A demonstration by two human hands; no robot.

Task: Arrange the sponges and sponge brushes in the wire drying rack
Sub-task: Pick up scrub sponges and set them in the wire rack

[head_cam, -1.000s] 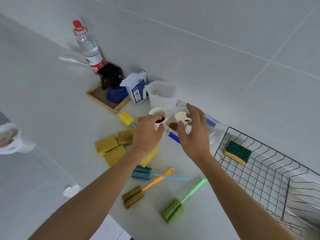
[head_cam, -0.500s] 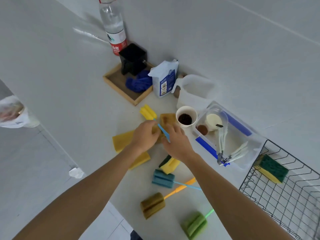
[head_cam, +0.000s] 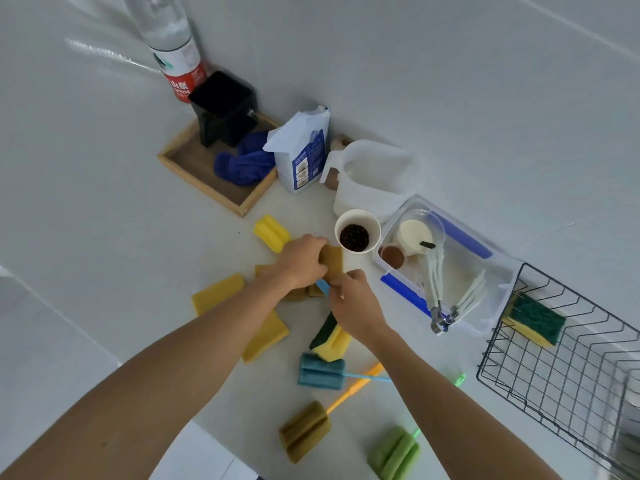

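Green sponge brush (head_cam: 394, 452): nearest, flat on the white counter (head_cam: 104, 209), handle running up to the right.
Olive sponge brush (head_cam: 304, 431): just left of the green one, orange handle angled up-right.
Teal sponge brush (head_cam: 321, 372): beyond the olive one, thin blue handle crossing the orange one.
Yellow-and-green sponge (head_cam: 330, 336): touching the teal head, partly under the right wrist.
Flat yellow sponges (head_cam: 217, 293): scattered under and beside the left forearm.
Right hand (head_cam: 356, 303): fingers pinched narrow on a blue handle (head_cam: 323, 286).
Left hand (head_cam: 301, 259): curled around a tan sponge (head_cam: 333, 259), gripping it.
Yellow brush head (head_cam: 272, 233): just past the left hand.
Paper cup (head_cam: 357, 235): dark contents, touching the tan sponge's far side.
Wire drying rack (head_cam: 561, 372): far right, well apart from both hands, one green-topped sponge (head_cam: 533, 319) in its near-left corner.
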